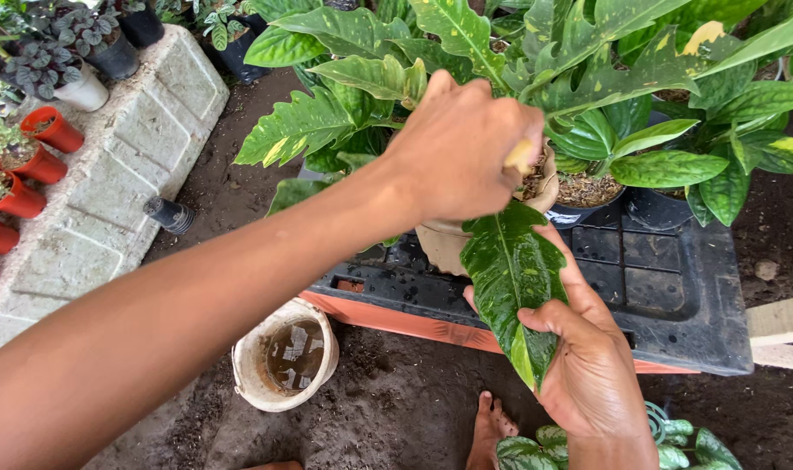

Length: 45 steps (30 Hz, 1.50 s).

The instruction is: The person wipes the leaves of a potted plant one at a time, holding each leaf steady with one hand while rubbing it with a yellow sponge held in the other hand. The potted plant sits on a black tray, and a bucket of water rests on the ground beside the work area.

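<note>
My left hand (461,152) reaches across from the lower left and is closed around a small pale tool or stem tip (520,155) just above a beige pot (444,244). My right hand (588,357) comes up from the bottom and holds a large green leaf with yellow flecks (511,283) flat on its palm, thumb over the leaf's lower part. The leaf belongs to the plant in the beige pot, which stands on a black plastic tray (675,296). What exactly the left hand grips is partly hidden by the fingers.
More speckled-leaf plants (605,78) in dark pots crowd the tray. A dirty white bucket of muddy water (287,352) sits on the soil below. A stone block (127,157) with red pots (53,129) runs along the left. My bare foot (490,431) is at the bottom.
</note>
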Motion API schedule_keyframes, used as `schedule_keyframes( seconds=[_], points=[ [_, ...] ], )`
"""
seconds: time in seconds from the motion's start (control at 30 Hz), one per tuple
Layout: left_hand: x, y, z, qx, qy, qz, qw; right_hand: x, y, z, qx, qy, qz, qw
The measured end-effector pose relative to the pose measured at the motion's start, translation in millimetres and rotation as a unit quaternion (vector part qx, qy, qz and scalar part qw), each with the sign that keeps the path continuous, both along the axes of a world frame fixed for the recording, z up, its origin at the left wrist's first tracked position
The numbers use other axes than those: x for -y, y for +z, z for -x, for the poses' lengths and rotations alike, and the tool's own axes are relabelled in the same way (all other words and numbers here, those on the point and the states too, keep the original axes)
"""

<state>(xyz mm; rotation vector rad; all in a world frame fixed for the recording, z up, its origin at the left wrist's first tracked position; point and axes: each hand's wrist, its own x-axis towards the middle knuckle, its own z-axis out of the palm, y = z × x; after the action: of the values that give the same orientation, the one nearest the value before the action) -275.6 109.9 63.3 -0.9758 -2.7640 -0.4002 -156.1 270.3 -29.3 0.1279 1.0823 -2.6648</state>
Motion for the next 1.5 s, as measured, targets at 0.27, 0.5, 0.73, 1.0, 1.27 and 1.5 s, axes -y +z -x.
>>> schedule_keyframes(
  seconds=[0.27,0.5,0.73,1.0,1.27,1.5],
  points=[
    [11,-7,8,0.081,0.03,0.152,0.985,-1,-1,1,-0.005,0.001,0.003,1.0],
    [12,-3,5,0.028,0.011,0.137,0.99,1,1,1,0.0,0.002,-0.015,1.0],
    [16,1,-10,-0.013,-0.039,0.088,0.995,0,0,1,-0.015,0.004,0.025,1.0],
    [23,0,-37,0.023,-0.088,-0.026,0.996,-1,-1,0,0.005,-0.01,0.026,1.0],
    [30,0,-54,0.076,-0.095,-0.027,0.992,0,-3,0,-0.006,-0.014,0.031,0.999],
    [30,-5,-76,-0.006,-0.092,-0.015,0.996,-2,-10,-1,-0.018,-0.01,0.036,0.999]
  ],
)
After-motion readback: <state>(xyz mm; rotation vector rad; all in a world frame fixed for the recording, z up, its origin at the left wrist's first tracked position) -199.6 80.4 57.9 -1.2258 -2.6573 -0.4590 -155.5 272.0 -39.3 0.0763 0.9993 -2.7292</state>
